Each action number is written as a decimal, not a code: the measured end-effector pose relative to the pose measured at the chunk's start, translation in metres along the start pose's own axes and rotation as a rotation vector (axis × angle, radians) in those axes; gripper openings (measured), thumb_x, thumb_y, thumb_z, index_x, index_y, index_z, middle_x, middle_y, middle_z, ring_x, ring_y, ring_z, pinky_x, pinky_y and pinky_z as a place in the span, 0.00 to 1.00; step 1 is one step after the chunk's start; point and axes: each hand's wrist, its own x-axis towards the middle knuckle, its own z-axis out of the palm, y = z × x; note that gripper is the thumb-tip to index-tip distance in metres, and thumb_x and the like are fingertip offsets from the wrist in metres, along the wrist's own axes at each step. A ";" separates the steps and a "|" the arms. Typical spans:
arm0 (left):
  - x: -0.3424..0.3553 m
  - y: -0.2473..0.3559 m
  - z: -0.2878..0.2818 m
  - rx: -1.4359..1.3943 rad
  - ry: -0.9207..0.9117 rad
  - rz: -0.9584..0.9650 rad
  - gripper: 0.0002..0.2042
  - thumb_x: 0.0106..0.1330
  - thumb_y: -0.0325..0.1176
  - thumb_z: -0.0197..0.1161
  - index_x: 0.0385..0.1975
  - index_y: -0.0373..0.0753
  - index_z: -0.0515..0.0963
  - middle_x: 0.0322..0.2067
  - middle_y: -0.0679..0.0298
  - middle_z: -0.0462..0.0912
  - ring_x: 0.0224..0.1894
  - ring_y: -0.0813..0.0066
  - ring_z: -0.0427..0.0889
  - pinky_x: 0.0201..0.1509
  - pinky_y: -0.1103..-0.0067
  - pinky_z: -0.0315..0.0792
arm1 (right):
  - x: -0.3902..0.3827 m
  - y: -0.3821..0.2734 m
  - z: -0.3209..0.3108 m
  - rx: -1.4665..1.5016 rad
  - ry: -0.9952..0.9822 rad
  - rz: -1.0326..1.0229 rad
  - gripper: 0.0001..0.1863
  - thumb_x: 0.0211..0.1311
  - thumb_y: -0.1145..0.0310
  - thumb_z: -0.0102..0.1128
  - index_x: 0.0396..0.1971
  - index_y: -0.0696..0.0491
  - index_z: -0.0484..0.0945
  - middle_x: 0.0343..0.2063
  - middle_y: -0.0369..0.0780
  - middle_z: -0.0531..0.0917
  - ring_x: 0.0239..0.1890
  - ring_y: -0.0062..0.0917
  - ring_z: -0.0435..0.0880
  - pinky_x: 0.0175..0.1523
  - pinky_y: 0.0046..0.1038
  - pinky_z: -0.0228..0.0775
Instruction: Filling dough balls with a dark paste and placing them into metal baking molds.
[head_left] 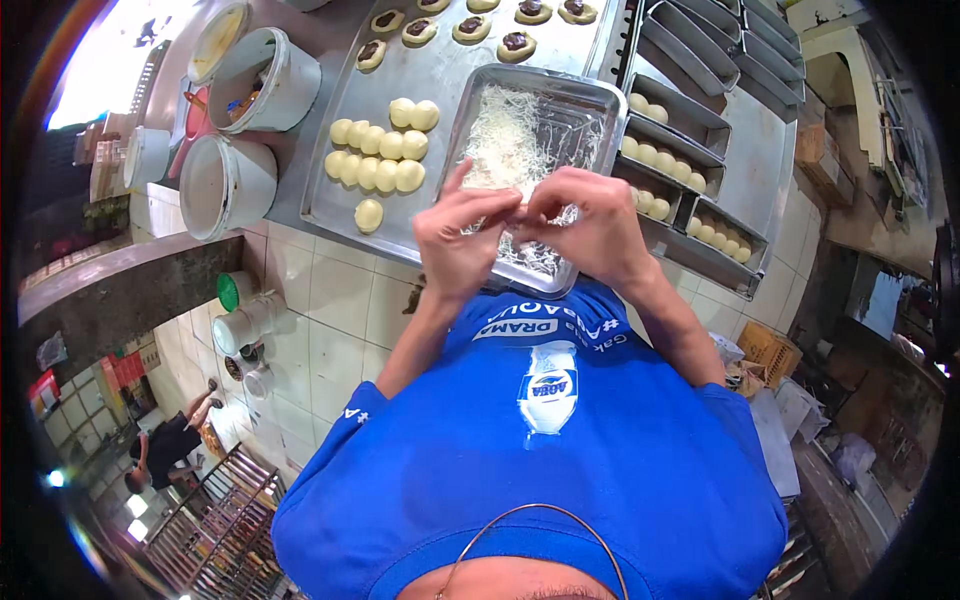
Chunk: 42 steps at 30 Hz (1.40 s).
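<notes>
Over a metal tray [612,100] of pale shreds that look like grated cheese [500,125], my two hands meet at the fingertips. My left hand [460,235] is pinched closed, its index finger pointing toward my right. Closed in a pinch too, my right hand [595,220] touches the left one's fingertips. Whatever lies between them is hidden by the fingers. Left of the tray, small dough balls [375,173] sit in joined rows on a large metal sheet [300,190], with a single dough ball [369,215] nearer me.
Dough rounds with dark filling [419,31] lie at the sheet's far end. To the right, long metal loaf tins [690,120] stand on a rack, several holding dough balls. White buckets [228,185] stand at left. A person [165,450] is farther off at lower left.
</notes>
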 end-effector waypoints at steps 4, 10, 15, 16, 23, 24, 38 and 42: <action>0.002 0.029 0.021 -0.138 0.138 -0.078 0.20 0.60 0.14 0.62 0.52 0.38 0.83 0.65 0.49 0.73 0.54 0.60 0.84 0.69 0.67 0.71 | 0.003 -0.006 0.003 0.072 0.208 0.201 0.09 0.45 0.81 0.75 0.29 0.57 0.88 0.31 0.35 0.86 0.25 0.16 0.78 0.28 0.18 0.70; 0.009 0.053 0.040 -0.142 0.370 0.032 0.24 0.61 0.11 0.59 0.57 0.37 0.79 0.63 0.50 0.75 0.61 0.56 0.78 0.74 0.69 0.67 | 0.002 -0.010 0.002 0.005 0.281 -0.011 0.09 0.45 0.81 0.74 0.30 0.57 0.88 0.31 0.36 0.87 0.24 0.17 0.77 0.26 0.20 0.71; 0.005 0.049 0.063 -0.291 0.542 0.001 0.15 0.69 0.20 0.56 0.55 0.32 0.77 0.55 0.49 0.81 0.53 0.64 0.83 0.57 0.77 0.79 | -0.010 -0.010 -0.004 -0.084 0.195 -0.003 0.09 0.46 0.81 0.74 0.30 0.57 0.87 0.31 0.36 0.87 0.23 0.18 0.79 0.28 0.20 0.73; 0.002 0.041 0.067 -0.479 0.518 -0.101 0.13 0.71 0.24 0.55 0.52 0.31 0.77 0.51 0.50 0.82 0.49 0.66 0.83 0.51 0.79 0.79 | -0.011 -0.012 -0.004 -0.012 0.183 0.108 0.10 0.46 0.81 0.74 0.30 0.56 0.88 0.32 0.36 0.87 0.24 0.18 0.79 0.29 0.20 0.74; 0.004 0.022 0.052 -0.717 0.184 -0.526 0.21 0.79 0.42 0.46 0.33 0.31 0.80 0.29 0.58 0.82 0.25 0.79 0.77 0.23 0.88 0.69 | -0.017 -0.009 -0.003 0.048 0.084 0.064 0.12 0.44 0.83 0.74 0.31 0.55 0.88 0.30 0.35 0.87 0.25 0.19 0.80 0.32 0.18 0.76; 0.006 0.022 0.048 -0.608 0.102 -0.558 0.25 0.79 0.44 0.45 0.30 0.31 0.81 0.25 0.59 0.81 0.21 0.81 0.75 0.20 0.89 0.66 | -0.019 -0.008 -0.004 -0.004 0.066 -0.062 0.12 0.44 0.84 0.73 0.31 0.55 0.88 0.29 0.35 0.87 0.25 0.19 0.80 0.32 0.18 0.76; 0.021 -0.012 -0.035 -0.071 0.654 -0.389 0.15 0.78 0.33 0.44 0.48 0.34 0.79 0.44 0.58 0.83 0.42 0.75 0.80 0.49 0.82 0.72 | 0.000 0.023 -0.032 0.293 0.150 0.498 0.11 0.58 0.82 0.67 0.41 0.61 0.85 0.33 0.40 0.88 0.31 0.19 0.85 0.37 0.16 0.79; 0.011 -0.022 -0.025 -0.460 0.502 -0.440 0.12 0.76 0.29 0.49 0.50 0.34 0.78 0.42 0.59 0.83 0.39 0.76 0.79 0.45 0.82 0.74 | 0.001 0.038 -0.031 0.775 0.218 0.599 0.10 0.61 0.79 0.68 0.42 0.62 0.84 0.31 0.42 0.87 0.29 0.20 0.84 0.37 0.16 0.80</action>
